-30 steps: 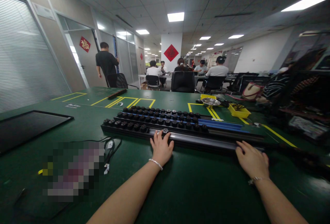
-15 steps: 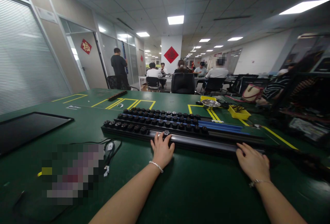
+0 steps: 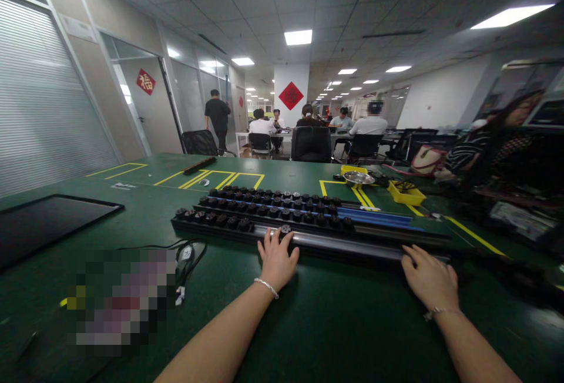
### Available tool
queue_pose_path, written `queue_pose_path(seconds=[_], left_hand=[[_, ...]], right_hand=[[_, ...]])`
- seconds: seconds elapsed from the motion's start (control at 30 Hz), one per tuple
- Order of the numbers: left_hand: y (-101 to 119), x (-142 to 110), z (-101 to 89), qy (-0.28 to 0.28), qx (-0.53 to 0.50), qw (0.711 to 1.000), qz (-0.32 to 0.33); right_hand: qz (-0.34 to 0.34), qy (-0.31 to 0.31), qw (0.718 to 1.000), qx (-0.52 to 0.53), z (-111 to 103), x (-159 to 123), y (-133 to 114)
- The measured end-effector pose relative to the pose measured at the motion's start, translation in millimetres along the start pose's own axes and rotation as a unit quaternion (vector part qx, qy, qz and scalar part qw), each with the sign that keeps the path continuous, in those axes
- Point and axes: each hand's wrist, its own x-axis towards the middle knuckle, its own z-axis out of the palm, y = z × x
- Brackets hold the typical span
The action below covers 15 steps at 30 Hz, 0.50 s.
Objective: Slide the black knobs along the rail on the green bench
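Observation:
A long dark rail (image 3: pixel 335 243) with a shiny top lies nearest me on the green table. Several black round socket-like pieces (image 3: pixel 220 220) stand at its left part. My left hand (image 3: pixel 277 262) has its fingers spread at the rail's near edge, the fingertips close about a single black round piece (image 3: pixel 286 229); whether they press on it is partly hidden. Toward the rail's right end, my right hand (image 3: pixel 432 280) rests with bent fingers over the top and the thumb on the near side. Behind are more rails (image 3: pixel 379 218), some blue, with rows of similar black pieces.
A black flat panel (image 3: pixel 57 218) lies on the left, and a cable (image 3: pixel 189 259) beside a blurred patch. Yellow tape marks the far table. A metal bowl (image 3: pixel 359 178) and a yellow bin (image 3: pixel 406 193) stand at the back right. People sit at tables beyond.
Both hands stay at nearly the same places on the rail. The view has shifted slightly. In the background, a standing person has moved to the right.

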Motion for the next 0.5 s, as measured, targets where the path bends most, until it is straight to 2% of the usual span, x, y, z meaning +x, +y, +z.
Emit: queue_pose_path(seconds=[0.2,0.5], left_hand=[[-1.2,-0.4,1.8,0.001,0.005,1.0,0.011],[-1.5,-0.4,1.9,-0.004,-0.003,1.0,0.019]], right_hand=[[-0.006,0.011,1.0,-0.005,-0.8,-1.9,-1.5],[0.005,-0.012,1.0,-0.011,-1.2,-0.2,-2.4]])
